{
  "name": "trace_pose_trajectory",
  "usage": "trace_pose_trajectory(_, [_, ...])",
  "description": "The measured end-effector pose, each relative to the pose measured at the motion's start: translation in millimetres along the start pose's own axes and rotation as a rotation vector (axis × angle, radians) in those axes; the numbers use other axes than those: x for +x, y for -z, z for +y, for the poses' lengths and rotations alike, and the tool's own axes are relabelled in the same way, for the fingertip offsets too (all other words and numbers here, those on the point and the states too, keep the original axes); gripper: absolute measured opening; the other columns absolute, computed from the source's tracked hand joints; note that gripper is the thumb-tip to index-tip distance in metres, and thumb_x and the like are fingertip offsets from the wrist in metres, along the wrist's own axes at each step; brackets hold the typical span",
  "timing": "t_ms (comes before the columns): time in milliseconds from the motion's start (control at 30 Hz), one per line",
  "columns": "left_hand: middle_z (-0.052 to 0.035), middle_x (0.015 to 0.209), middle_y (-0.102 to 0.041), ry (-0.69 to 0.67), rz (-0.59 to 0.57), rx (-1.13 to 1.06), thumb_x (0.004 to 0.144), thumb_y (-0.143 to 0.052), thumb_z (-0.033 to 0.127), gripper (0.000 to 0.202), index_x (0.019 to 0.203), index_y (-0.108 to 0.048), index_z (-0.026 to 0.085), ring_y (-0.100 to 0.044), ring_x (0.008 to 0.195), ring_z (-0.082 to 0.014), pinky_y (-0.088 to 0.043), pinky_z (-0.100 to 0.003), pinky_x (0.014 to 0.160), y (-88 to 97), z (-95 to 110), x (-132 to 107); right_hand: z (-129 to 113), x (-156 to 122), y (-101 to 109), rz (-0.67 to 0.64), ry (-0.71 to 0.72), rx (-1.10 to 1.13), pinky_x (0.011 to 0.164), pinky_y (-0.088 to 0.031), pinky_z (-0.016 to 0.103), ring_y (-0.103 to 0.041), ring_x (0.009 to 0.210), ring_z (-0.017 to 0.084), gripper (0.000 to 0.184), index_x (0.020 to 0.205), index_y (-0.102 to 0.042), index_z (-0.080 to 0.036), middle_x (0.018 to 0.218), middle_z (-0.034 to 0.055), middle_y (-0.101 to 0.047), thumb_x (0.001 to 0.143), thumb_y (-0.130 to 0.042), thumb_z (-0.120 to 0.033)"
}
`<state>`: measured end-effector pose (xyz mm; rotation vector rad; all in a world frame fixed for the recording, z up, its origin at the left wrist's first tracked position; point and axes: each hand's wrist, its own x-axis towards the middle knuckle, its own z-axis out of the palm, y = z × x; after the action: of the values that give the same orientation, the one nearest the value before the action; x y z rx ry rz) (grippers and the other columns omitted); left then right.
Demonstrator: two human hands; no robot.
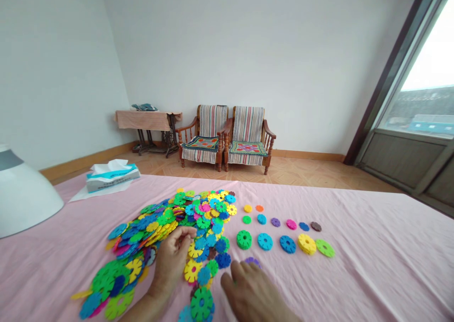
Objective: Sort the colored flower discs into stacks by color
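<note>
A large heap of colourful notched plastic discs (145,225) spreads over the left and middle of the table. My left hand (174,253) is over the heap's near side, its fingers curled in towards the thumb; anything between them is hidden. Just right of the heap, my right hand (250,291) is low over the cloth, knuckles up and fingers bent under. A purple disc (253,262) shows partly beyond its fingers. Farther right lie sorted discs in rows, among them a green stack (244,239), a light blue disc (265,241), a yellow stack (307,244) and a lime disc (325,248).
Pink cloth (383,251) covers the table. At the left stand a tissue box (113,176) and a white rounded object (26,199). Beyond the table are two wooden armchairs (248,130), a cloth-covered side table (144,120) and a glazed door (407,142) at the right.
</note>
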<state>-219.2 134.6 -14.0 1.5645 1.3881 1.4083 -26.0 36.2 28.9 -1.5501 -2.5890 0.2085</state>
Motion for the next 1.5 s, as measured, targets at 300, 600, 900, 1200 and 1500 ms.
trace_pose_trajectory(300, [-0.0037, 0.073, -0.072, 0.004, 0.006, -0.005, 0.068, -0.058, 0.033, 0.019, 0.074, -0.069, 0.019, -0.067, 0.072, -0.0235, -0.055, -0.033, 0.069, -0.1, 1.7, -1.1, 113.1, 37.1, 40.3, 0.192, -0.367, 0.159, 0.075, -0.039, 0.025, -0.058, 0.09, 0.018, 0.024, 0.096, -0.059, -0.016, 0.1, 0.0073, -0.06, 0.073, -0.065, -0.013])
trace_pose_trajectory(600, [-0.0041, 0.073, -0.072, 0.007, -0.001, -0.001, 0.07, -0.058, 0.034, 0.019, 0.075, -0.069, 0.019, -0.068, 0.073, -0.0233, -0.055, -0.032, 0.069, 0.2, -0.6, -1.3, 135.5, 79.1, 14.7, 0.13, -0.381, 0.116, 0.076, -0.037, 0.027, -0.057, 0.091, 0.02, 0.023, 0.089, -0.064, -0.018, 0.095, 0.0053, -0.065, 0.067, -0.071, -0.02])
trace_pose_trajectory(900, [-0.0037, 0.074, -0.072, 0.012, 0.0, 0.008, 0.07, -0.056, 0.033, 0.02, 0.075, -0.069, 0.019, -0.067, 0.071, -0.0225, -0.054, -0.03, 0.065, -0.4, 1.3, -2.3, 135.4, 86.0, 10.9, 0.097, -0.395, 0.091, 0.075, -0.036, 0.028, -0.057, 0.092, 0.021, 0.025, 0.09, -0.064, -0.017, 0.096, 0.006, -0.066, 0.066, -0.07, -0.021])
trace_pose_trajectory(1200, [-0.0034, 0.073, -0.072, 0.003, 0.002, 0.008, 0.07, -0.056, 0.033, 0.019, 0.074, -0.069, 0.02, -0.067, 0.07, -0.0223, -0.054, -0.031, 0.066, 0.0, 4.6, -2.9, 137.3, 87.3, 9.9, 0.077, -0.394, 0.118, 0.075, -0.037, 0.028, -0.058, 0.089, 0.02, 0.025, 0.089, -0.065, -0.018, 0.096, 0.005, -0.066, 0.065, -0.072, -0.021])
trace_pose_trajectory(1500, [-0.004, 0.075, -0.072, 0.008, 0.01, -0.003, 0.072, -0.056, 0.033, 0.02, 0.076, -0.069, 0.019, -0.067, 0.073, -0.0228, -0.054, -0.031, 0.068, -1.2, 5.2, -4.0, 99.5, 51.6, 29.4, 0.206, -0.332, 0.209, 0.075, -0.039, 0.025, -0.058, 0.087, 0.016, 0.018, 0.094, -0.064, -0.016, 0.095, 0.0058, -0.064, 0.077, -0.06, -0.016])
